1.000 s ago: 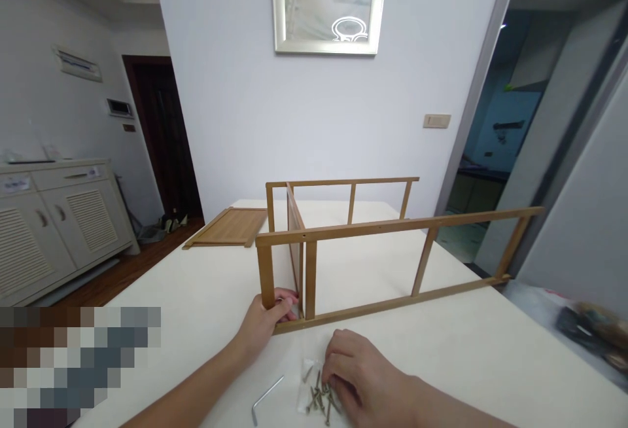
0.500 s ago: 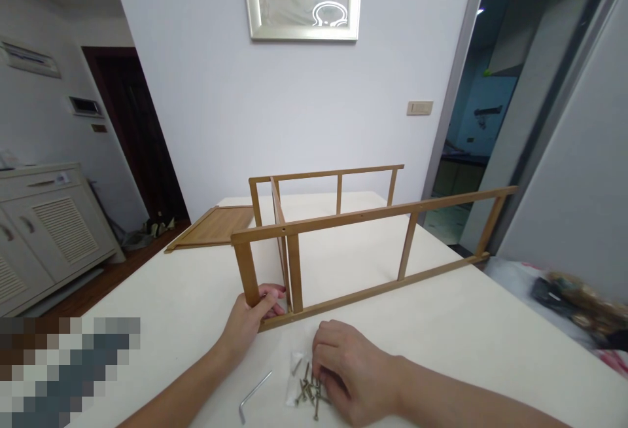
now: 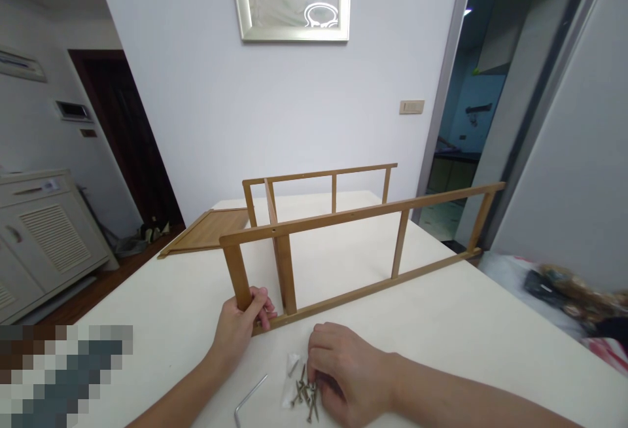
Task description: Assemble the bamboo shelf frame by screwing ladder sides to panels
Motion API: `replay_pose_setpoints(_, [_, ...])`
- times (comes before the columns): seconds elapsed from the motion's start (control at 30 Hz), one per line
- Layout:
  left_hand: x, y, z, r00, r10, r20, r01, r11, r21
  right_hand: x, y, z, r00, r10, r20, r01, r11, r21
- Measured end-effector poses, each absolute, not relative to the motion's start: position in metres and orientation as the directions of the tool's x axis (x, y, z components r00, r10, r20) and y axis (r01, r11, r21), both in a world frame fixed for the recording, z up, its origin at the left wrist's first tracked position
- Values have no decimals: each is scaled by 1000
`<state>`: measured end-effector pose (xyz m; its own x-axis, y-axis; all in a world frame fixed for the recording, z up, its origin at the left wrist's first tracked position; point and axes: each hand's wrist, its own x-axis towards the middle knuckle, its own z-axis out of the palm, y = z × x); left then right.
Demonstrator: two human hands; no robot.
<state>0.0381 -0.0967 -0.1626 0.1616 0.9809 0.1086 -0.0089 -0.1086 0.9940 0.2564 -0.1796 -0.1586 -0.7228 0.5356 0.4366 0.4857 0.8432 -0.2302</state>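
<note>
A light brown wooden rack frame (image 3: 338,217) lies on its side on the white table. My left hand (image 3: 240,320) is closed around the lower end of its near left crosspiece, thumb and fingers at the bottom corner. In front of the frame, several screws (image 3: 304,394) lie in a loose pile, partly on a small clear plastic bag (image 3: 289,375). My right hand (image 3: 348,372) is at the pile's right side with curled fingers touching the screws; whether a screw is between the fingertips is hidden. An Allen key (image 3: 249,395) lies left of the pile.
A wooden slatted panel (image 3: 209,228) lies on the white table (image 3: 417,349) behind the frame's left end. The wall with a framed picture (image 3: 294,32) rises behind. Bagged items (image 3: 554,297) are beyond the table's right edge. A white cabinet (image 3: 53,225) stands far left.
The view has shifted slightly, so most things appear a little farther left. My left fingers have drawn back from the frame's inner upright. My right hand stays at the screws.
</note>
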Motion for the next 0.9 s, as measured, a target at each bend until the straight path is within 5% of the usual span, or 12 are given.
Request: replay_pose_setpoints(0.9, [41,-108,-158,139,984,108,-37,-103,994,260,-186,-148,-673,534,511,458,844,-279])
